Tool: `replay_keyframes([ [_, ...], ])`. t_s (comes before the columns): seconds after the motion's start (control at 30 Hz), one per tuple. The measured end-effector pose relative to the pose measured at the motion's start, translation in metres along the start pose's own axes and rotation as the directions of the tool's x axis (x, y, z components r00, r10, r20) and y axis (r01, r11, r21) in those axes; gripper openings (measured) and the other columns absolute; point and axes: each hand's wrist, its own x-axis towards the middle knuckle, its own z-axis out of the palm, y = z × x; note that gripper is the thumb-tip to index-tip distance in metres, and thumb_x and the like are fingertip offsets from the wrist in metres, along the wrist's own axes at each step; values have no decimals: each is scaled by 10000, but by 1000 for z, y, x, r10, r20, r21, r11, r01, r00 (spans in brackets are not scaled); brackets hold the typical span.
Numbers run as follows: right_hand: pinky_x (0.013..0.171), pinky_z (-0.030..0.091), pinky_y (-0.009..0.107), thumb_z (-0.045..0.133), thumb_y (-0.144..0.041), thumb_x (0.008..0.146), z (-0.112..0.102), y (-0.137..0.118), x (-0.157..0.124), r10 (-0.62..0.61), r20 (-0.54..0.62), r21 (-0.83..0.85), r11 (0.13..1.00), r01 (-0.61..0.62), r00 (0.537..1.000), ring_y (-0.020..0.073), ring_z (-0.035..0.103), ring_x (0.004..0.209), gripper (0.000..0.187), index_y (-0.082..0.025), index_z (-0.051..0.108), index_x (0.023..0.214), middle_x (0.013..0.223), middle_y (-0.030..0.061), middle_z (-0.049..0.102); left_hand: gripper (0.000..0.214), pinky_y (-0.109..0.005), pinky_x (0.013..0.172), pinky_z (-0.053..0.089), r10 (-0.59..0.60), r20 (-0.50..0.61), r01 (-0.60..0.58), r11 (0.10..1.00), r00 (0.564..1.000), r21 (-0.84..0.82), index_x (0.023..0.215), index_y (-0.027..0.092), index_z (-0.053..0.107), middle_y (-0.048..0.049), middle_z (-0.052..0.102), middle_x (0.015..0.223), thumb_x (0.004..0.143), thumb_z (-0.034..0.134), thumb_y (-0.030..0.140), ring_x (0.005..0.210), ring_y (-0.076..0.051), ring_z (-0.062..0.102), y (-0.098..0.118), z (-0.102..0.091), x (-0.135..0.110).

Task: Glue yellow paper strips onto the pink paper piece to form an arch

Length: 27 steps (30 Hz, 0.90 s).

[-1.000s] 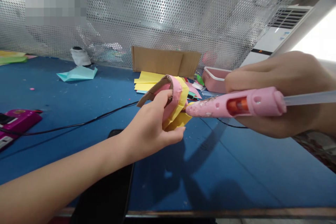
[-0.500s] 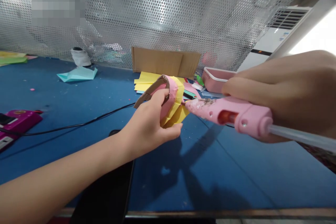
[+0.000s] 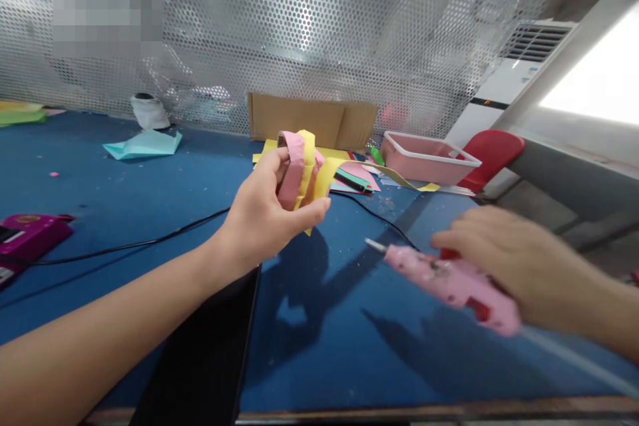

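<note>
A curved piece of pink-covered cardboard (image 3: 291,176) is gripped between the thumb and fingers of my left hand (image 3: 272,203). Along its side runs a yellow paper strip (image 3: 327,176), whose loose tail stretches right over the papers. My right hand (image 3: 504,259) is wrapped round a pink hot glue gun (image 3: 449,283), low over the table at the right. The metal nozzle points left, apart from the cardboard piece. A clear glue stick (image 3: 574,356) sticks out of the gun's rear. Motion blurs my right hand a little.
Behind my left hand stand a cardboard sheet (image 3: 309,121) and a pink basket (image 3: 429,156). A utility knife (image 3: 353,181) lies on papers. A black cable (image 3: 164,236) crosses the blue table. Further left are a purple device (image 3: 37,239) and folded blue paper (image 3: 144,144). A black flat panel (image 3: 210,353) lies in front.
The glue gun has moved away from the cardboard piece, down and toward me. My left hand has shifted slightly left and turned the piece. The yellow strip's long tail now shows.
</note>
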Motion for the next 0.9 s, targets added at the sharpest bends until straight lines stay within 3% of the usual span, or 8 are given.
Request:
replay_keyframes([
  [0.2, 801, 500, 462, 461, -71, 775, 57, 26, -4, 57, 213, 98, 992, -79, 975, 258, 613, 864, 273, -244, 569, 958, 902, 90, 646, 580, -338, 755, 556, -82, -34, 76, 987, 996, -141, 1204, 152, 502, -90, 661, 1076, 693, 753, 265, 903, -205, 664, -7, 1, 3],
  [0.3, 868, 488, 494, 482, -105, 741, 59, 45, 10, 71, 274, 135, 984, -112, 959, 283, 586, 1005, 279, -218, 617, 957, 1031, 117, 632, 609, -338, 761, 548, -77, -55, 68, 987, 996, -144, 1217, 157, 483, -90, 657, 1074, 690, 760, 286, 931, -211, 656, -13, 3, 2],
  [0.43, 988, 437, 486, 442, -142, 761, 40, 23, 46, 188, 204, 306, 920, -245, 961, 264, 554, 1135, 327, -211, 627, 1021, 1146, 104, 630, 605, -354, 783, 536, -62, -22, 60, 994, 998, -87, 1222, 163, 469, -92, 655, 1084, 706, 751, 308, 950, -224, 651, -18, 7, -2],
  [0.53, 897, 497, 431, 458, -369, 865, 31, -11, 76, 409, 244, 635, 617, -464, 879, 238, 634, 993, 262, -222, 656, 952, 1027, 74, 696, 604, -403, 907, 502, -11, 15, 11, 999, 1000, -36, 1239, 167, 456, -112, 617, 1195, 722, 740, 297, 1075, -251, 615, -21, 11, -7],
  [0.63, 695, 535, 342, 481, -569, 848, 35, -34, 101, 511, 262, 884, 212, -416, 818, 201, 664, 784, 400, -204, 642, 822, 852, 65, 702, 602, -410, 936, 486, 24, 54, -25, 1000, 998, 14, 1244, 177, 444, -106, 605, 1209, 723, 730, 279, 1087, -250, 607, -21, 14, -12],
  [0.7, 592, 512, 300, 553, -590, 807, 39, -41, 111, 571, 238, 944, 53, -324, 786, 166, 632, 654, 398, -199, 618, 766, 731, 40, 671, 573, -392, 894, 502, 29, 91, -35, 998, 995, 56, 1219, 180, 453, -93, 618, 1161, 720, 721, 272, 1031, -236, 621, -21, 15, -15],
  [0.77, 536, 478, 274, 619, -515, 792, 39, -43, 117, 628, 157, 969, 53, -242, 762, 140, 588, 586, 314, -205, 607, 742, 657, 9, 634, 541, -372, 859, 510, 40, 124, -52, 994, 992, 94, 1190, 187, 460, -77, 626, 1118, 720, 714, 272, 990, -223, 623, -20, 16, -18],
  [0.9, 470, 394, 259, 660, -334, 772, 24, -43, 122, 666, -69, 883, 387, -265, 742, 120, 521, 529, 188, -209, 600, 644, 578, -17, 579, 481, -348, 829, 507, 63, 163, -88, 985, 985, 151, 1127, 195, 463, -56, 617, 1075, 732, 715, 304, 959, -207, 606, -20, 16, -20],
])
